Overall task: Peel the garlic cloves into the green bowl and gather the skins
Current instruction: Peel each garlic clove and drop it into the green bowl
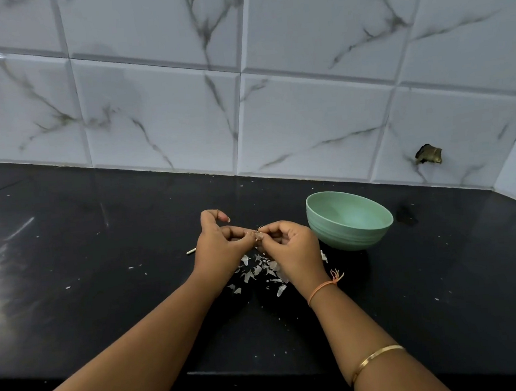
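Black stone countertop runs beneath a wall of white marble-patterned tiles, seen from above by the person working. Two bare forearms reach in from the bottom edge and the hands meet in the middle, raised a little over the counter.

The left hand and right hand both have curled fingers, and their fingertips pinch one small garlic clove between them. The clove is mostly hidden by the fingers and too small to tell which way its long axis runs.

Directly under the hands, a loose scatter of pale garlic skins lies on the counter, with a few stray flecks farther out on both sides.

The green bowl stands upright just to the right of the right hand, mouth facing up, between the hands and the wall. A thin white stick lies flat on the counter just left of the left hand.

An orange thread is tied round the right wrist, and a gold bangle sits farther up that forearm. One tile at the right has a dark broken hole low on the wall.
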### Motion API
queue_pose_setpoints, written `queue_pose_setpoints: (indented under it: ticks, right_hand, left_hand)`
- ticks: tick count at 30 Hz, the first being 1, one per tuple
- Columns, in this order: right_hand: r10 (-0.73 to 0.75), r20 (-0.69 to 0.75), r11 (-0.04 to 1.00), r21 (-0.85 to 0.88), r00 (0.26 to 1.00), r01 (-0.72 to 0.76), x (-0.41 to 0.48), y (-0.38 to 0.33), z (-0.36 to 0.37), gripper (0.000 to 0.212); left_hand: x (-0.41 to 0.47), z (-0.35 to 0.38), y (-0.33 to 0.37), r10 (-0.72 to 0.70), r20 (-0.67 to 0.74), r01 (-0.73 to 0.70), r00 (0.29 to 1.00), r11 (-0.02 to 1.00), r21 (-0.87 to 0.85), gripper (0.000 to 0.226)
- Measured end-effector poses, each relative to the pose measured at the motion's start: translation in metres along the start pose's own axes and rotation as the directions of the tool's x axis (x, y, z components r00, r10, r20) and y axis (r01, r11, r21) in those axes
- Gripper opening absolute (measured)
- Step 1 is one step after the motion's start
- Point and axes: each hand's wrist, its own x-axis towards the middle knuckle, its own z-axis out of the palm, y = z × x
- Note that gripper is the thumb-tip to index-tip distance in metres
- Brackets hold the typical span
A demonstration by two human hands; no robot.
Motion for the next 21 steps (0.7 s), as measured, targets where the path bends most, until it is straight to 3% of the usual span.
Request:
queue_pose_setpoints:
  ticks: [7,16,21]
  right_hand:
    - [0.117,-0.035,0.962,0.254,0.993,-0.104,0.0004,-0.0099,-0.0024,0.014]
    - [0.175,-0.080,0.902,0.412,0.981,-0.127,0.0020,-0.0122,-0.0082,0.013]
    - [0.149,-0.049,0.926,0.358,0.988,-0.122,-0.0001,-0.0116,-0.0073,0.013]
  left_hand:
    - [0.0048,0.0000,-0.0072,-0.016,-0.084,0.020,0.996,0.998,0.052,0.039]
    - [0.0050,-0.0007,-0.0078,-0.005,-0.148,0.017,0.989,0.997,0.080,0.033]
    - [0.0025,0.0021,-0.0055,0.034,-0.029,-0.033,0.999,0.999,0.043,0.036]
